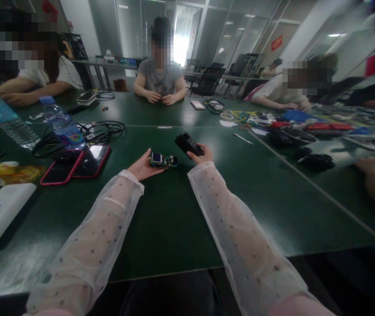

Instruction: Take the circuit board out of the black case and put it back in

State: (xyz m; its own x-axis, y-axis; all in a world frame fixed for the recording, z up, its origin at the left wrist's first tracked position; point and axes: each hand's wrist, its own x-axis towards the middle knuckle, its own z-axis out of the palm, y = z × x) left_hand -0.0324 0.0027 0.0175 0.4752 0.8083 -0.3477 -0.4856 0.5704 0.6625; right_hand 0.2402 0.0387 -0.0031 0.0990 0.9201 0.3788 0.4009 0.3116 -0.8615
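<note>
Across the smooth, dull-green worktop [161, 210], left to right: the left hand [142, 166], palm up, holds a green circuit board [163, 161] with a small rectangular screen; just beside it, the right hand [202, 153] pinches a dark, boxy casing [187, 145], tilted, fingers curled, forearm angled inward.

White case [6, 215]: dark marking, apparently "10", upside down; wall sign [276, 43] illegible.

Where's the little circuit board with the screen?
In the head view, the circuit board is in the left hand, just left of the black case in the right hand.
</note>
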